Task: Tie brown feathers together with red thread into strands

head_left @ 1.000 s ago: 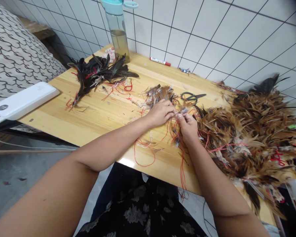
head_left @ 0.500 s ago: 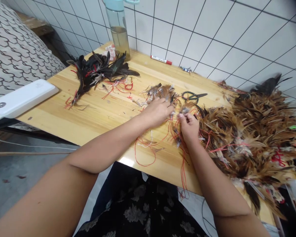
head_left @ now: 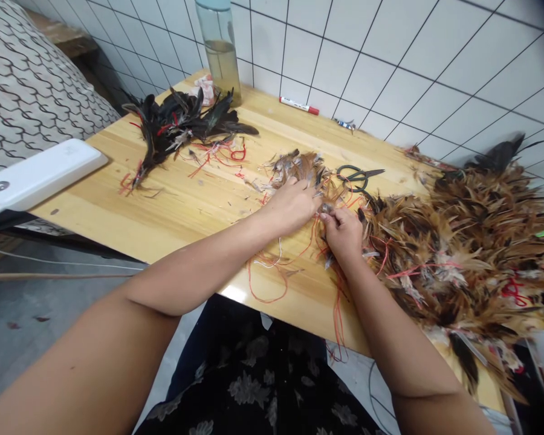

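Note:
My left hand (head_left: 292, 205) and my right hand (head_left: 344, 232) meet at the middle of a wooden table (head_left: 172, 205). Both are closed in a pinch on a small bunch of brown feathers (head_left: 329, 202) tied with red thread. Loose red threads (head_left: 272, 272) trail from under my hands toward the table's front edge. A small heap of brown feathers (head_left: 299, 166) lies just beyond my left hand. A big pile of brown feathers (head_left: 462, 254) spreads to the right of my right hand.
A pile of black feathers (head_left: 181, 124) lies at the back left, near a water bottle (head_left: 220, 51). Black scissors (head_left: 358, 175) and a red-capped marker (head_left: 299, 106) lie by the tiled wall. A white power bank (head_left: 36, 175) overhangs the left edge.
My hands have drawn closer together on the feather bunch. The view has shifted slightly upward; the piles have not moved.

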The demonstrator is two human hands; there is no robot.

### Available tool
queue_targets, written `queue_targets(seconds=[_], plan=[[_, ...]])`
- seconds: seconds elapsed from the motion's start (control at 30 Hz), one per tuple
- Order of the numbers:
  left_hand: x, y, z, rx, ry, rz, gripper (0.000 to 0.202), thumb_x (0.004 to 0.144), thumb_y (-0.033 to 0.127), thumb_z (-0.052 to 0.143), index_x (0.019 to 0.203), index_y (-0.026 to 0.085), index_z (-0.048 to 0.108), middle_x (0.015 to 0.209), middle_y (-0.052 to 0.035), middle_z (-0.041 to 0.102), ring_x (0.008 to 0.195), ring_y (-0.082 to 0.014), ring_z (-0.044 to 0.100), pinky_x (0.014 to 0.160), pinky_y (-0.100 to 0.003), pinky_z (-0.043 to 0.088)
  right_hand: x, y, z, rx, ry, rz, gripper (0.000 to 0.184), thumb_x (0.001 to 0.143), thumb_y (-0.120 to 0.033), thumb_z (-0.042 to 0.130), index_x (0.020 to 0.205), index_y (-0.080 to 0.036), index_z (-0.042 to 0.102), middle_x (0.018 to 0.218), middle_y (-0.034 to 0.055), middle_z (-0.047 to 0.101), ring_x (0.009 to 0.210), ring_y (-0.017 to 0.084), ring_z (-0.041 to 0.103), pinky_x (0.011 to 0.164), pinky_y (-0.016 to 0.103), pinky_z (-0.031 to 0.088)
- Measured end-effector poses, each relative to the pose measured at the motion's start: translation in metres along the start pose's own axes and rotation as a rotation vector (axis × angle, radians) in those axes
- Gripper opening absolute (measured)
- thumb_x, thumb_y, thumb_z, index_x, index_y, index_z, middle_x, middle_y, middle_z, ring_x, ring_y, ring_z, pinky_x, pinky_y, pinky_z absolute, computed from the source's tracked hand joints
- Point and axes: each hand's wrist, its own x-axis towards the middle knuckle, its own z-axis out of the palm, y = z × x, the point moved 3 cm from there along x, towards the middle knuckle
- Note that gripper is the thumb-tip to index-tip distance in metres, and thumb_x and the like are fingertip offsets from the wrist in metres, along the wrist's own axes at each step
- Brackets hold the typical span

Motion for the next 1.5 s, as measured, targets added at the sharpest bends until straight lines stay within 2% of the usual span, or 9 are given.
queue_targets(seconds=[0.17,0.33,0.67,1.0,1.17,1.27,1.37,1.5], plan=[[0.000,0.000,0.003,0.014,0.048,-0.046,0.018,0.090,0.016,0.048,0.091,0.009,0.065,0.087,-0.0153,0.067,0.090,-0.0264,0.057,0.076,-0.038,0.034,0.000,-0.001,0.002,-0.011,-0.036,0.004,0.021,0.080,-0.029,0.059,0.060,-0.021,0.056,0.064,0.0017,0.053,0.065,0.018,0.049,0.062,0.030,0.035],[0.000,0.003,0.006,-0.007,0.024,-0.052,0.018,0.090,0.017,0.048,0.094,0.009,0.064,0.089,-0.0161,0.067,0.089,-0.0268,0.059,0.075,-0.038,0.035,0.000,-0.001,0.003,0.026,-0.059,0.014,0.020,0.079,-0.029,0.060,0.061,-0.021,0.058,0.063,0.0008,0.052,0.063,0.017,0.048,0.060,0.029,0.034],[0.000,0.005,0.001,-0.015,0.077,-0.097,0.021,0.090,0.020,0.048,0.098,0.010,0.064,0.090,-0.0160,0.067,0.089,-0.0285,0.058,0.074,-0.039,0.037,0.001,-0.003,0.002,0.128,-0.070,0.057,0.023,0.076,-0.032,0.061,0.057,-0.021,0.055,0.060,-0.0002,0.051,0.059,0.015,0.045,0.060,0.029,0.034],[0.000,0.008,-0.006,-0.081,0.043,-0.134,0.023,0.091,0.021,0.045,0.100,0.010,0.063,0.090,-0.0144,0.065,0.089,-0.0264,0.056,0.076,-0.038,0.038,0.003,-0.005,-0.001,0.202,-0.080,0.120,0.023,0.075,-0.033,0.061,0.057,-0.021,0.052,0.058,-0.0022,0.048,0.057,0.014,0.043,0.058,0.028,0.034],[-0.001,-0.003,-0.012,-0.201,0.217,-0.174,0.029,0.094,0.022,0.040,0.111,0.013,0.061,0.106,-0.0132,0.061,0.098,-0.0247,0.051,0.084,-0.038,0.039,0.002,0.004,0.000,0.364,-0.027,0.218,0.023,0.079,-0.037,0.058,0.064,-0.020,0.058,0.059,-0.0027,0.051,0.058,0.013,0.044,0.060,0.027,0.038],[0.000,-0.012,-0.003,-0.226,0.239,-0.173,0.029,0.093,0.020,0.038,0.104,0.016,0.065,0.102,-0.0104,0.059,0.097,-0.0235,0.049,0.083,-0.037,0.039,0.002,0.014,0.002,0.537,0.027,0.323,0.026,0.080,-0.043,0.058,0.071,-0.019,0.060,0.063,-0.0023,0.056,0.060,0.012,0.047,0.062,0.027,0.042],[0.004,-0.013,0.014,-0.234,0.168,-0.067,0.027,0.092,0.020,0.041,0.100,0.019,0.067,0.098,-0.0081,0.058,0.095,-0.0227,0.048,0.080,-0.035,0.038,0.002,0.017,0.002,0.625,0.074,0.362,0.028,0.079,-0.046,0.060,0.072,-0.019,0.059,0.067,-0.0015,0.059,0.065,0.013,0.050,0.066,0.027,0.044],[0.011,-0.007,0.028,-0.187,0.088,0.044,0.023,0.092,0.024,0.046,0.094,0.018,0.068,0.098,-0.0096,0.060,0.099,-0.0236,0.047,0.079,-0.034,0.039,0.002,0.013,0.001,0.644,0.063,0.374,0.030,0.077,-0.047,0.062,0.070,-0.019,0.057,0.066,-0.0020,0.057,0.064,0.013,0.049,0.065,0.027,0.044]])
